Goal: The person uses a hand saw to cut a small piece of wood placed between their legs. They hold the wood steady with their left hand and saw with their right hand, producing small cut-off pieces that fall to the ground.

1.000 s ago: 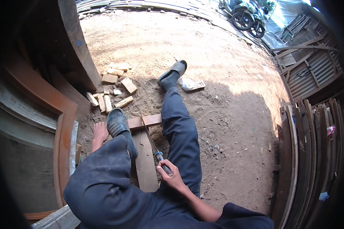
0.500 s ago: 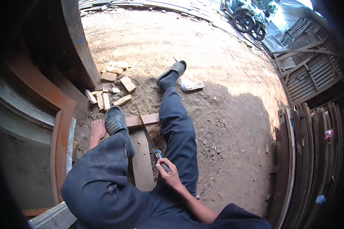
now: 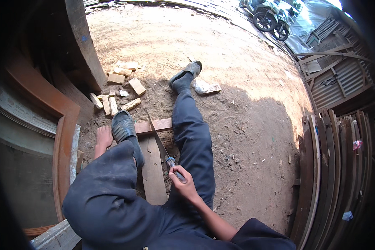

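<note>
My right hand (image 3: 183,182) is wrapped round the dark handle of a handsaw (image 3: 159,139). The blade points away from me and crosses a reddish wooden strip (image 3: 162,125). That strip lies crosswise over a grey-brown plank (image 3: 153,175) between my legs. My left foot, in a sandal (image 3: 123,126), presses on the strip's left part. Beside that foot, low down, my left hand (image 3: 104,137) has its fingers bent downward, in line with the strip; the hand hides what is under them.
Several cut wood blocks (image 3: 123,71) lie beyond my left foot. A brown wooden frame (image 3: 64,137) leans at the left. Stacked boards (image 3: 327,175) stand at the right. A plastic-wrapped packet (image 3: 206,87) rests near my right foot. Motorbikes (image 3: 266,18) are parked far off.
The saw and my right hand have shifted slightly forward, so the blade reaches farther past the strip. My left hand keeps its place beside the foot. The whole view has shifted a little.
</note>
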Demonstrator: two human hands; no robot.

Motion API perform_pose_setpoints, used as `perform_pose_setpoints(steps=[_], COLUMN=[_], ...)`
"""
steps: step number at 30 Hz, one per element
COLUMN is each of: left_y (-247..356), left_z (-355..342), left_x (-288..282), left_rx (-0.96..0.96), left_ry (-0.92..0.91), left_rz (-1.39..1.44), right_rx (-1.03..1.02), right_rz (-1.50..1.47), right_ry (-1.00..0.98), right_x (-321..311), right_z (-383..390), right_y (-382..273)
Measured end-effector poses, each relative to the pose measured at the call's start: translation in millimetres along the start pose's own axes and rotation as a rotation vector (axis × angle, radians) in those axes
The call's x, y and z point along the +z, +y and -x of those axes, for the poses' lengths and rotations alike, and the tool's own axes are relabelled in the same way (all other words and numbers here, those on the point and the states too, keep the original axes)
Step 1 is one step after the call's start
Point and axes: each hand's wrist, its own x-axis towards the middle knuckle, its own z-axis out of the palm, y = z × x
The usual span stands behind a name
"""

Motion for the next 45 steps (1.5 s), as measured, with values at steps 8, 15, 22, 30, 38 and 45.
perform_pose_setpoints(steps=[8, 15, 22, 30, 38, 45], left_y=[17.0, 30.4, 19.8, 24.0, 21.2, 14.5], left_z=[-5.5, -15.3, 5.6, -0.3, -6.5, 4.5], left_x=[-9.2, -12.7, -44.7, -40.8, -44.1, -36.1], left_rx=[0.008, 0.089, -0.05, -0.063, -0.063, -0.048], left_ry=[-0.081, -0.03, -0.187, -0.175, -0.175, -0.172], left_rz=[-0.008, -0.003, -0.054, -0.014, -0.035, -0.022], right_rx=[0.035, 0.093, 0.01, 0.039, 0.108, 0.063], right_rz=[-0.091, -0.078, -0.082, 0.008, -0.042, 0.11], right_ry=[0.06, 0.048, 0.018, 0.026, 0.019, -0.002], right_x=[8.3, -8.7, 17.6, 15.2, 27.7, 23.6], right_z=[-44.6, -5.9, -52.2, -19.6, -35.4, -0.1], right_y=[4.5, -3.5, 4.6, -10.1, -20.9, -30.3])
